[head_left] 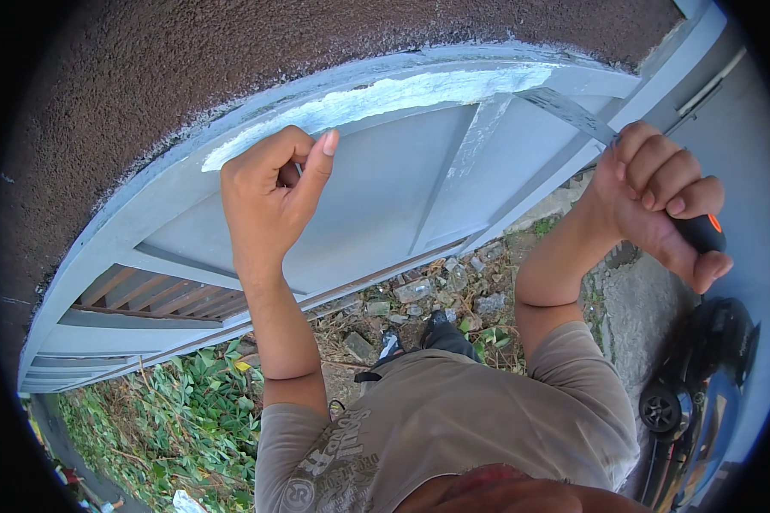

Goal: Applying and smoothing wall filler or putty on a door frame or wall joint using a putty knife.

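Observation:
My right hand is closed round the black-and-orange handle of a putty knife. Its long grey, smeared blade reaches left, and its tip meets the right part of a white filler-like strip. That strip runs along the pale grey wooden trim, just under a rough brown wall. Raised beside the strip's left end, my left hand has its fingers curled and its thumb sticking up. The inside of that hand is hidden, so I cannot tell whether it holds anything.
Grey panels with a slatted opening lie below the trim. Broken stones cover the ground round my feet, with leafy plants at left. A dark vehicle stands at lower right beside concrete.

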Demonstrator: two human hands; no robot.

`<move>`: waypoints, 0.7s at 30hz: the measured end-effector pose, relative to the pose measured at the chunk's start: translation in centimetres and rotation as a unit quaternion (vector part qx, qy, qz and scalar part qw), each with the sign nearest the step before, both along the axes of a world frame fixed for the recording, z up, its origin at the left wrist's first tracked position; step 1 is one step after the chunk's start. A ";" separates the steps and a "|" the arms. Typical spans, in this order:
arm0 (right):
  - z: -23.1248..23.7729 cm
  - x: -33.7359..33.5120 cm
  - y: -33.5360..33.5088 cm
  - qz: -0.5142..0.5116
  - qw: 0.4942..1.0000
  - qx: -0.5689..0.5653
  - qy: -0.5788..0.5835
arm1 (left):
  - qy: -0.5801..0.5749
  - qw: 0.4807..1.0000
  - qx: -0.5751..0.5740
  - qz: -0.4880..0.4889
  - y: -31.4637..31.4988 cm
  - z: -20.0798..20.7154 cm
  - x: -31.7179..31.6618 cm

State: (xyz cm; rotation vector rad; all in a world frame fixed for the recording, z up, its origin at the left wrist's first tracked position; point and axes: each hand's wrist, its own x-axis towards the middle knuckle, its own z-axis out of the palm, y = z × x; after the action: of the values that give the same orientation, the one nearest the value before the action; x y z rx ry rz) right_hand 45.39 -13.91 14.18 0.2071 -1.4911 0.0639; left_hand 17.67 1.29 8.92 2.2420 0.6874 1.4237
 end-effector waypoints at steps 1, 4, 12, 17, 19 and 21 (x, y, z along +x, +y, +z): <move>0.7 -0.4 0.3 -0.060 0.998 -0.021 -0.004 | 0.001 1.000 -0.005 0.009 0.0 0.1 -0.1; -1.6 1.2 3.9 -0.137 0.976 -0.165 0.041 | 0.000 1.000 -0.010 0.013 0.2 -0.3 0.1; 1.6 0.7 -1.0 -0.076 0.991 -0.097 -0.048 | 0.000 1.000 -0.004 0.018 0.3 -0.1 0.3; 1.7 -0.8 -0.9 -0.107 0.989 -0.086 -0.059 | -0.008 1.000 -0.019 0.007 0.2 -0.2 0.2; -1.5 0.4 3.8 -0.074 0.990 -0.115 0.012 | -0.002 1.000 -0.017 0.016 0.1 -0.2 0.1; -2.1 0.5 3.6 -0.089 0.987 -0.133 0.017 | 0.000 1.000 -0.014 0.019 0.3 -0.1 0.1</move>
State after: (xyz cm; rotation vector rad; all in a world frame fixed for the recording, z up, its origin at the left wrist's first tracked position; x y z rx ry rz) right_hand 45.91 -10.31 12.08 -0.1402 -1.4456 0.1153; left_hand 17.76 1.63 8.83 2.2200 0.7489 1.4228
